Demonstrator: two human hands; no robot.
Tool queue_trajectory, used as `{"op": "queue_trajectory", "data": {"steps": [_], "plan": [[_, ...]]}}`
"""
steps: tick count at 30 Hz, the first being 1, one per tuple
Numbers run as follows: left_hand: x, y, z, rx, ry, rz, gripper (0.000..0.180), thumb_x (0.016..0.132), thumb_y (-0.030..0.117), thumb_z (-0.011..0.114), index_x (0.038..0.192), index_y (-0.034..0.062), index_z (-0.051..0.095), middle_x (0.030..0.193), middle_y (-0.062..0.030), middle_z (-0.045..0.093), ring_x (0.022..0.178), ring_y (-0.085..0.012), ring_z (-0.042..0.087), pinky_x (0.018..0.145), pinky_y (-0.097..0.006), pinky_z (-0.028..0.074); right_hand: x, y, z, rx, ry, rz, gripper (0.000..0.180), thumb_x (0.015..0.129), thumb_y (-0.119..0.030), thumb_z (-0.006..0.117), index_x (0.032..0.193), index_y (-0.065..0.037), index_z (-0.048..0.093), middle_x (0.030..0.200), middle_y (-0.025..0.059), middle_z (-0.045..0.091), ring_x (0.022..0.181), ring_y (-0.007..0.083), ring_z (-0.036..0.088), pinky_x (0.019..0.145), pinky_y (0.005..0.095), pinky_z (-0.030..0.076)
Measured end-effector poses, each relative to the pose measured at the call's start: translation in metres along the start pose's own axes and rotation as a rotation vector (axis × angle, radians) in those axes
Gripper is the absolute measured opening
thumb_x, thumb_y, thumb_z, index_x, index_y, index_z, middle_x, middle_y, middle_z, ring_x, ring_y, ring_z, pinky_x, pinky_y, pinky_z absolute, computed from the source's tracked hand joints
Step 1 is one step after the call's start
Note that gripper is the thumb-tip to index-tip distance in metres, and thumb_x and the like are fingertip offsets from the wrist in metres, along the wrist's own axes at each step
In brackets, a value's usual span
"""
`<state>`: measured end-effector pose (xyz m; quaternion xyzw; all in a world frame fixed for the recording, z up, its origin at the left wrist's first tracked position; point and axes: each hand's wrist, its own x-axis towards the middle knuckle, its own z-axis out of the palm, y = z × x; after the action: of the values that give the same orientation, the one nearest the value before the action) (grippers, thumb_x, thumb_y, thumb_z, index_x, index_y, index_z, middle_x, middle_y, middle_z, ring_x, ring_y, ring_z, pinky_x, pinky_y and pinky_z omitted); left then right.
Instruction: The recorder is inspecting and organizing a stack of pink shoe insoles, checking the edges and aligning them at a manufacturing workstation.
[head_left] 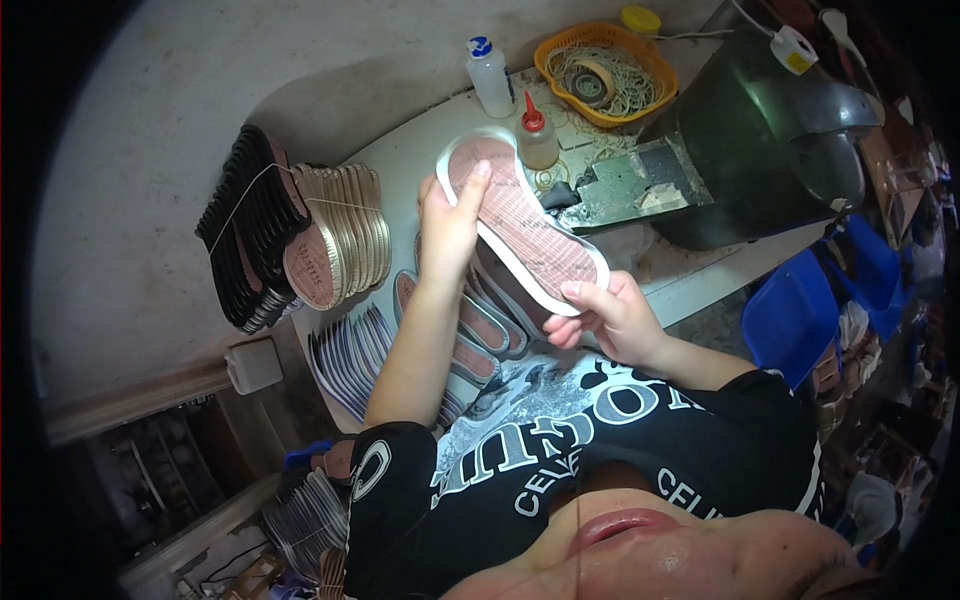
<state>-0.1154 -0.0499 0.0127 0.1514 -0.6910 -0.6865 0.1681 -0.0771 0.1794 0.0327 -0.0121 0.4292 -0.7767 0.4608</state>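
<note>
A shoe insole [525, 235] with a pinkish-brown face and a raised white rim is held up over the table. My left hand [448, 230] is closed on its broader upper end, the thumb lying flat on the pink face. At the lower right end, my right hand [618, 318] pinches the rim between thumb and fingers. Beneath the held insole, more insoles with pale grey rims [485, 330] lie on the table, partly hidden by my left forearm and the held one.
Tied bundles of black insoles [245, 225] and gold-edged insoles [345, 235] stand at left, beside a white-edged row [350, 350]. Behind are a blue-capped bottle [490, 80], a red-tipped glue bottle [537, 135] and an orange basket [640, 70] of rubber bands. Right: a dark machine [740, 140], blue bins [795, 310].
</note>
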Motion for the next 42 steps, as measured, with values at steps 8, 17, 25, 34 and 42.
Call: {"op": "queue_trajectory", "data": {"steps": [8, 17, 25, 34, 42], "plan": [[0.043, 0.067, -0.011, 0.938, -0.700, 0.655, 0.065, 0.060, 0.049, 0.079, 0.114, 0.0166, 0.064, 0.139, -0.0078, 0.045, 0.139, -0.0296, 0.022, 0.111, -0.056, 0.001, 0.031, 0.003, 0.015, 0.132, 0.036, -0.091, 0.030, 0.093, -0.022, 0.056, 0.101, 0.006, 0.061, 0.082, 0.0178, 0.068, 0.067, 0.0185, 0.068, 0.064, 0.0272, 0.056], [0.074, 0.080, -0.005, 0.963, -1.205, 0.293, 0.038, 0.073, 0.043, 0.072, 0.083, 0.0069, 0.066, 0.071, -0.0040, 0.062, 0.077, -0.0191, 0.060, 0.103, -0.043, 0.029, 0.045, -0.006, 0.022, 0.046, 0.034, -0.097, 0.039, 0.096, -0.030, 0.051, 0.109, 0.007, 0.058, 0.088, 0.0185, 0.067, 0.076, 0.0200, 0.069, 0.069, 0.0276, 0.056], [0.038, 0.086, -0.017, 0.888, -1.098, -0.044, 0.029, 0.085, 0.028, 0.066, 0.087, -0.0005, 0.059, 0.067, 0.0002, 0.054, 0.063, -0.0065, 0.046, 0.056, -0.025, 0.039, 0.044, -0.015, 0.022, 0.062, 0.053, -0.046, 0.042, 0.097, -0.033, 0.047, 0.104, 0.006, 0.059, 0.092, 0.0158, 0.066, 0.077, 0.0182, 0.068, 0.065, 0.0242, 0.056], [-0.004, 0.071, -0.018, 0.562, -0.858, -0.382, 0.028, 0.094, 0.025, 0.057, 0.093, -0.0031, 0.058, 0.081, 0.0004, 0.060, 0.071, -0.0036, 0.051, 0.064, -0.020, 0.044, 0.044, -0.018, 0.018, 0.029, 0.045, -0.056, 0.036, 0.095, -0.029, 0.052, 0.097, 0.006, 0.062, 0.089, 0.0150, 0.068, 0.074, 0.0163, 0.068, 0.063, 0.0223, 0.056], [-0.016, 0.071, -0.018, 0.499, -0.699, -0.575, 0.030, 0.093, 0.029, 0.059, 0.092, -0.0008, 0.062, 0.079, -0.0019, 0.063, 0.070, -0.0052, 0.056, 0.063, -0.019, 0.045, 0.046, -0.017, 0.016, -0.016, 0.022, -0.079, 0.031, 0.092, -0.026, 0.057, 0.097, 0.003, 0.064, 0.088, 0.0136, 0.068, 0.073, 0.0145, 0.068, 0.061, 0.0200, 0.056]]}}
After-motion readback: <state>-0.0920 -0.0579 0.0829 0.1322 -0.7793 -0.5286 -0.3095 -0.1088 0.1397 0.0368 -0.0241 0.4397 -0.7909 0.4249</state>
